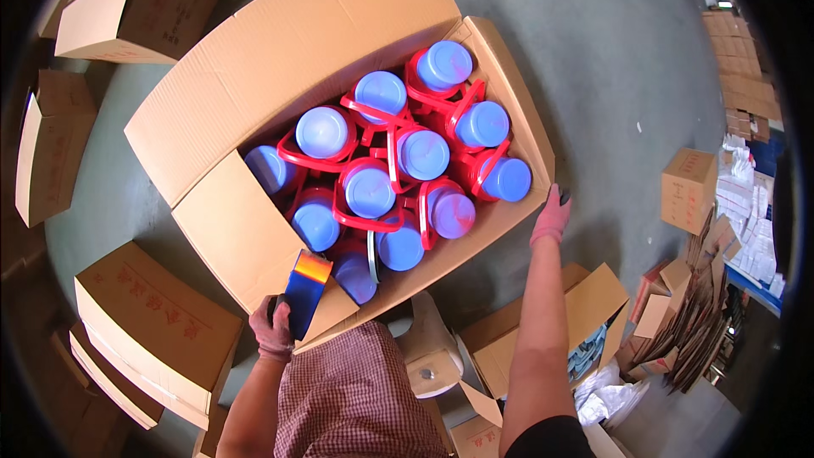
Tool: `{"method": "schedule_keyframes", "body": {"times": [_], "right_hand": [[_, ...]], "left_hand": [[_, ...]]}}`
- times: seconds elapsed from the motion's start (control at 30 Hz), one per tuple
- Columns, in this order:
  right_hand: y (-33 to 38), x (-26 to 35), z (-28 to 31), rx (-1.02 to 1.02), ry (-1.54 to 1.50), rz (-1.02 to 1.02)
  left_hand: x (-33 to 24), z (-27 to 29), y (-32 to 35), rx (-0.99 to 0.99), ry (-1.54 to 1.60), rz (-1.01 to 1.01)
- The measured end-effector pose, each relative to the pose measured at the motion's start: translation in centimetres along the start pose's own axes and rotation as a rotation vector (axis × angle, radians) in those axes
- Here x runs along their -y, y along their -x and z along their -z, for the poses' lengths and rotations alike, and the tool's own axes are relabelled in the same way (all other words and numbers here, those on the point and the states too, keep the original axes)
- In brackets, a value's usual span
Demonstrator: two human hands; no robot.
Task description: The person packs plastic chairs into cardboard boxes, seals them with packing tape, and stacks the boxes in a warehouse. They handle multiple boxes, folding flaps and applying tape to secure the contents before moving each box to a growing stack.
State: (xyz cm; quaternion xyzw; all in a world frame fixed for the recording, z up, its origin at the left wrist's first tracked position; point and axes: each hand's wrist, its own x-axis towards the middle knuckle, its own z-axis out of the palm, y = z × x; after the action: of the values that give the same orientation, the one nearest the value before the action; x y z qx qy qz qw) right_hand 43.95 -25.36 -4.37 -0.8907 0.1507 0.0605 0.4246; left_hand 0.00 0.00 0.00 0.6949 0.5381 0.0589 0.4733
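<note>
Twelve or so blue-ended containers (424,154) with red handles stand packed close together inside a large open carton (513,89), which takes up the middle of the floor (610,76) in front of the person. The round blue ends face up, and the red handles lie at all angles between them, several resting over neighbouring pieces. One wide flap (297,34) spreads outward along the far side, and a smaller flap (233,233) is folded out on the left.

At the near left corner, the person's left hand (271,328), in a pinkish glove, is closed around a dark-blue block with an orange end (306,293), held against that smaller flap. The right hand (552,215), gloved the same way, is at the carton's right corner, fingers against the edge; from where I stand I cannot tell whether they grip it or only rest there.

Below the carton shows the checked cloth (348,390) of the person's clothing. Off to the right stand an open box (500,341) with blue contents, a heap of flattened cardboard (691,314) and a small closed box (688,189). More brown boxes (153,318) stand along the left.
</note>
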Motion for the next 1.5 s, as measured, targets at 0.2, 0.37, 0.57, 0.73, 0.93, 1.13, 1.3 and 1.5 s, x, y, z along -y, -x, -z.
{"method": "schedule_keyframes", "body": {"times": [0.2, 0.37, 0.57, 0.73, 0.93, 1.13, 1.3, 1.5], "right_hand": [[-5.2, 1.3, -4.3, -0.348, 0.221, 0.067], [-9.6, -4.2, -1.7, -0.039, -0.620, -0.128], [-4.5, -5.9, 2.4, 0.546, -0.838, -0.027], [1.9, -3.4, -0.5, 0.201, 0.100, 0.518], [3.0, -12.0, 0.4, -0.050, -0.850, -0.197], [15.2, -29.1, -5.7, 0.431, -1.096, -0.830], [19.2, -27.3, -5.1, 0.272, -1.089, -0.851], [24.1, -17.3, 15.3, 0.657, -1.225, -0.517]], "left_hand": [[-0.3, -0.8, -0.1, -0.043, -0.016, 0.013], [-0.7, -1.1, 0.1, -0.015, -0.028, 0.010], [-1.0, -1.7, 0.3, -0.055, -0.041, 0.021], [-0.2, -1.3, 0.0, -0.041, -0.024, 0.055], [0.3, -0.8, -0.1, -0.024, -0.049, 0.041], [1.9, -1.3, -0.2, -0.019, -0.016, -0.051], [2.2, -2.0, -1.1, -0.020, 0.054, -0.077], [0.7, -0.3, -0.1, 0.058, 0.072, 0.017]]}}
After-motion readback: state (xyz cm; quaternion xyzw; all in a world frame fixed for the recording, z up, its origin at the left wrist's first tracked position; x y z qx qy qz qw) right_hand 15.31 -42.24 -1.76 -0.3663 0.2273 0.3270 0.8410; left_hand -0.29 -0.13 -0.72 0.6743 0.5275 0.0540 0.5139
